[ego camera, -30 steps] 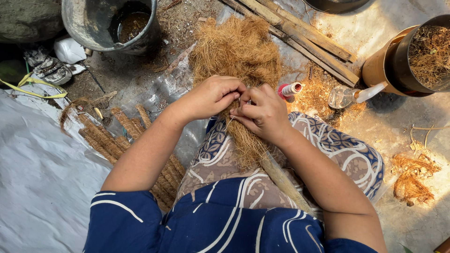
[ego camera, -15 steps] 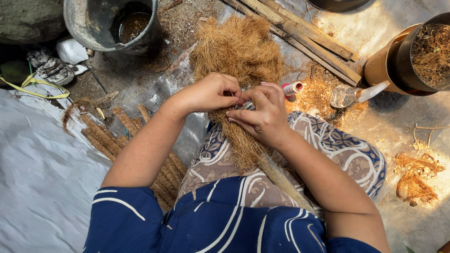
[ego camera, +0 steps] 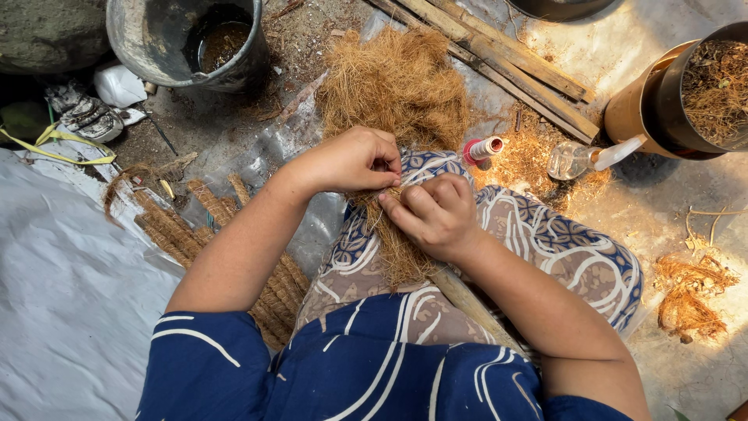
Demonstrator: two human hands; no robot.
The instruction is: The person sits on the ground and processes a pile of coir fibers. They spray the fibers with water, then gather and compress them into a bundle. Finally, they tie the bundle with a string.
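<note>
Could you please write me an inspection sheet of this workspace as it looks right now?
Surface: grey ground strewn with fibre; plastic sheet at left.
Job's things: coir bundle bound round a stick on the lap.
Clutter: bucket, bamboo poles, spray bottle, thread spool, wrapped sticks.
Grippers: left hand and right hand both pinch the fibre.
Cables: yellow strap.
Surroundings: fibre-filled pot.

1. The left hand [ego camera: 354,162] and right hand [ego camera: 435,214] pinch a coconut-fibre bundle [ego camera: 397,93] on the lap, fingertips touching.
2. A wooden stick [ego camera: 467,300] lies under the fibre.
3. A grey bucket [ego camera: 156,39] stands far left.
4. Bamboo sticks [ego camera: 499,58] lie far right.
</note>
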